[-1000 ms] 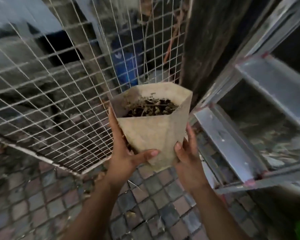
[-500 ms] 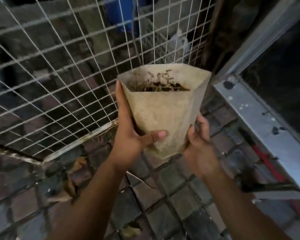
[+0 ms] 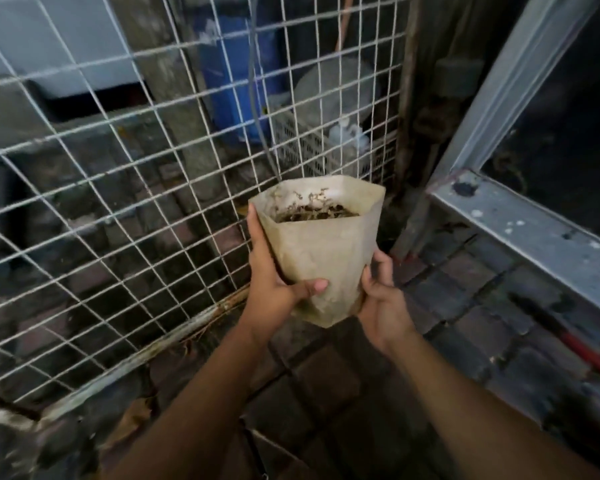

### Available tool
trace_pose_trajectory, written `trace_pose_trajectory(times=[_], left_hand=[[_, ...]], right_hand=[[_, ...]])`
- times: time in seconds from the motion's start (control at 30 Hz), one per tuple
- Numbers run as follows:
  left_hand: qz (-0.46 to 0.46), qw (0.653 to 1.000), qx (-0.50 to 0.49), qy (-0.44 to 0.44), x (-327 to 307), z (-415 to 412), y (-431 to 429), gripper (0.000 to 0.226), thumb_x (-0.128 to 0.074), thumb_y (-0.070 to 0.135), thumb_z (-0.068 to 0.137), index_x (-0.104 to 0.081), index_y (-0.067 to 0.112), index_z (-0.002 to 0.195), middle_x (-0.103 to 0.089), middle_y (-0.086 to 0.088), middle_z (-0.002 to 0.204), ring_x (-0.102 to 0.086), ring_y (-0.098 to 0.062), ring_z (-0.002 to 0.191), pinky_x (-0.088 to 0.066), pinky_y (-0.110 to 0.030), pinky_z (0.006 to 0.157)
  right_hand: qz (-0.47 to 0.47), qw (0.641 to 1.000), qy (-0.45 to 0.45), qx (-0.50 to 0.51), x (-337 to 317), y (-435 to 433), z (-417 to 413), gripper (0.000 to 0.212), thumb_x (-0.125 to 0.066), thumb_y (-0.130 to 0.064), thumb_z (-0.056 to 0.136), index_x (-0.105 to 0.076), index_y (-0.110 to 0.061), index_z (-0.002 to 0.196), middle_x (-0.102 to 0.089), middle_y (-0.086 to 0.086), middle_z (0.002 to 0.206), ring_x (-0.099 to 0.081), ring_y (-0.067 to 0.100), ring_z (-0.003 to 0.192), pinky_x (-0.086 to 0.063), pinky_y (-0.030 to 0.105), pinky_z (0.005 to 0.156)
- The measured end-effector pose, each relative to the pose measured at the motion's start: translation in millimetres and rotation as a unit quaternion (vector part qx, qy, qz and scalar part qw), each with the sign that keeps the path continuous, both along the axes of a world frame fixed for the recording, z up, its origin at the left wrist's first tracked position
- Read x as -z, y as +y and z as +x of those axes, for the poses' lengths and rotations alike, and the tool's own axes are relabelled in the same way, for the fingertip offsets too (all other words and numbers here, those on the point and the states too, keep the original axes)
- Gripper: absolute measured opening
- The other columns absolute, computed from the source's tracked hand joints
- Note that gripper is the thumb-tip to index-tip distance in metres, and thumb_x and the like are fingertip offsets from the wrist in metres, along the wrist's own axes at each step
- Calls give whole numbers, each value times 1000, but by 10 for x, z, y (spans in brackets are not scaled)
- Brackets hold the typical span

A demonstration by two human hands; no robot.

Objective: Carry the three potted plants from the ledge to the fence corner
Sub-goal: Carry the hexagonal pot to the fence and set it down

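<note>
Pot held in both hands above the paving, close to the fence corner

The pale faceted pot (image 3: 321, 258) sits upright between the two hands, its long axis near vertical and tipped only slightly; the left hand (image 3: 274, 289) wraps its left wall with the thumb across the front, the right hand (image 3: 378, 299) cups the lower right side, both closed on it; inside lies dark soil with a few thin dry stems, filling it short of the rim; the wire fence (image 3: 136, 209) stands just behind and to the left, the brick floor (image 3: 465, 306) directly below; the corner lies ahead and a little right of the pot, so the set-down probably calls for a forward and downward move; no other pots are in view.
</note>
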State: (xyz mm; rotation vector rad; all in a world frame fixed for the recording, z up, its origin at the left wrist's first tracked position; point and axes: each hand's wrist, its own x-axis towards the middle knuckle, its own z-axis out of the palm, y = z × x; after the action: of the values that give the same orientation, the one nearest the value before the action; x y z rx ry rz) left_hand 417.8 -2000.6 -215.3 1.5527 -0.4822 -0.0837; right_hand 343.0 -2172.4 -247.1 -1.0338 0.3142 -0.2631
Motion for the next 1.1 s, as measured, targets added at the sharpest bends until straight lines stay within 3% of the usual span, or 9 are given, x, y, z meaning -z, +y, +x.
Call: trace_pose_trajectory(times=[0.17, 0.27, 0.33, 0.47, 0.57, 0.7, 0.83, 0.93, 1.1], left_hand=[[27, 999, 24, -18, -157, 184, -4, 156, -103, 15, 58, 6, 51, 165, -23, 11, 175, -33, -15, 161, -40, -55, 127], [50, 998, 47, -14, -155, 247, 84, 165, -103, 4, 55, 11, 40, 168, -21, 12, 175, -33, -5, 159, -42, -35, 125], [55, 997, 53, -15, -66, 216, 81, 168, -106, 8, 51, 11, 39, 167, -28, 12, 171, -35, 0, 156, -44, -30, 122], [51, 998, 34, -13, 211, 98, 4, 154, -104, 22, 42, -6, 57, 155, -34, 9, 165, -43, -5, 152, -47, -41, 122], [54, 998, 31, -4, 308, 74, -74, 161, -107, 31, 35, -2, 54, 155, -27, 4, 169, -38, -11, 156, -42, -51, 126], [66, 998, 21, -9, 402, 69, -178, 154, -108, 52, 28, -9, 67, 145, -22, -1, 171, -32, -21, 160, -36, -56, 128], [112, 994, -8, -2, 511, 63, -242, 154, -108, 40, 24, -12, 79, 137, -29, -7, 165, -36, -29, 156, -39, -62, 125], [114, 993, -11, 22, 586, 92, -260, 154, -108, 53, 19, -12, 79, 136, -29, -8, 164, -39, -31, 154, -41, -62, 124], [122, 992, -6, 15, 660, 158, -294, 153, -109, 49, 23, -10, 77, 137, -28, -8, 165, -38, -30, 156, -38, -60, 126]], right_hand=[[-8, 999, 3, -39, -88, -143, 201, 56, -56, -16, 98, -40, -37, 147, -44, 4, 161, -45, 33, 146, -46, 63, 110], [-24, 998, 8, -54, -9, -126, 161, 56, -62, -23, 98, -38, -40, 146, -45, 3, 160, -48, 32, 144, -47, 69, 106], [-55, 996, 24, -71, 73, -157, 102, 54, -62, -30, 95, -40, -44, 142, -46, 1, 158, -50, 30, 140, -53, 68, 99], [-44, 994, 50, -86, 227, -241, 1, 49, -63, -27, 96, -43, -41, 139, -52, 0, 151, -54, 29, 135, -60, 53, 84], [1, 995, 65, -76, 258, -330, 2, 39, -60, -38, 94, -52, -32, 131, -57, 6, 148, -53, 35, 136, -57, 57, 85], [7, 994, 87, -60, 268, -389, 15, 67, -75, -73, 69, -57, -32, 118, -62, 4, 145, -56, 33, 136, -47, 71, 105], [14, 995, 82, -61, 272, -446, 17, 65, -63, -81, 70, -52, -37, 117, -65, 1, 140, -60, 30, 132, -45, 68, 109], [1, 995, 84, -59, 257, -505, 41, 69, -59, -76, 71, -49, -31, 121, -64, 1, 139, -59, 31, 131, -45, 69, 108], [-2, 994, 101, -49, 257, -522, 65, 112, -78, -89, 47, -48, -29, 136, -60, 3, 147, -58, 30, 133, -52, 66, 101]])
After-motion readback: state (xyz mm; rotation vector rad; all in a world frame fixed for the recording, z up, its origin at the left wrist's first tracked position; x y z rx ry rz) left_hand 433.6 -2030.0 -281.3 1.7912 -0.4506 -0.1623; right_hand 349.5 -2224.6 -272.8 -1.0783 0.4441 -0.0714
